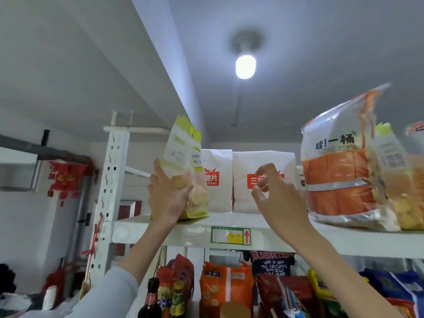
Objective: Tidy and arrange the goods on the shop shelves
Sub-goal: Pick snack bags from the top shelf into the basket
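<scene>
The left hand (168, 191) grips the yellow-green snack bag (183, 157) low down. The bag stands upright, long axis vertical, at the top shelf's (160, 232) left end, just left of the white paper bags (243, 161). The right hand (275, 191), loosely curled and holding nothing, hovers to its right.

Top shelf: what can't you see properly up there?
Head view:
- Tall white paper bag: its red logo is partly behind the right hand.
- Yellow-green clear snack packet: print blurred, lower part behind the gripping left hand.
- Green-framed shelf label: writing too small.
</scene>
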`<act>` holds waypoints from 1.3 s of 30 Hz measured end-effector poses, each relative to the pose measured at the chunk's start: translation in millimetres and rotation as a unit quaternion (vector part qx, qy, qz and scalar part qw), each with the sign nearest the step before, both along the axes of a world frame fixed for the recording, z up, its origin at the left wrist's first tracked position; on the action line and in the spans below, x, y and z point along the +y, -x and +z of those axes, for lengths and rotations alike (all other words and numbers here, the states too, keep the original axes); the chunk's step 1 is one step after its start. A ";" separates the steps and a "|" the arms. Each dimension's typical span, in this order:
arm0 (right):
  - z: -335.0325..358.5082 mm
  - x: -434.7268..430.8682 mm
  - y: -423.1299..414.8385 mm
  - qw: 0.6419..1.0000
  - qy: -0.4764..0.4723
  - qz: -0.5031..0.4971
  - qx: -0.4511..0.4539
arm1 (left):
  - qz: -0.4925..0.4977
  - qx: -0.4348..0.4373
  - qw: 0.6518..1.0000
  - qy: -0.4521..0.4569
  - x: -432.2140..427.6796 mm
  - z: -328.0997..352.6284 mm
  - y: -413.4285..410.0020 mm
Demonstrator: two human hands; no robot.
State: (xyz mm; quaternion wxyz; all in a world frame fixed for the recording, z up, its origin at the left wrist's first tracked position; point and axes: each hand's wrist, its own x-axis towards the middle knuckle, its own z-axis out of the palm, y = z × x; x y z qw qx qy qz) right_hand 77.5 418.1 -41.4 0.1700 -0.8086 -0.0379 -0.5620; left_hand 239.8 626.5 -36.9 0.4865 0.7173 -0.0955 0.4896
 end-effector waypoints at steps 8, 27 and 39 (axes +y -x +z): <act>1.7 -9.4 -11.7 0.952 -0.096 0.260 0.128 | -0.365 -0.095 0.922 0.091 26.9 1.3 78.1; -5.8 -23.0 84.0 0.881 -0.204 0.426 -0.022 | -0.453 -0.092 0.886 -0.031 3.2 4.8 193.3; -90.3 -22.8 98.0 0.952 -0.177 0.225 -0.112 | -0.398 0.065 0.914 -0.044 -22.8 -42.8 218.3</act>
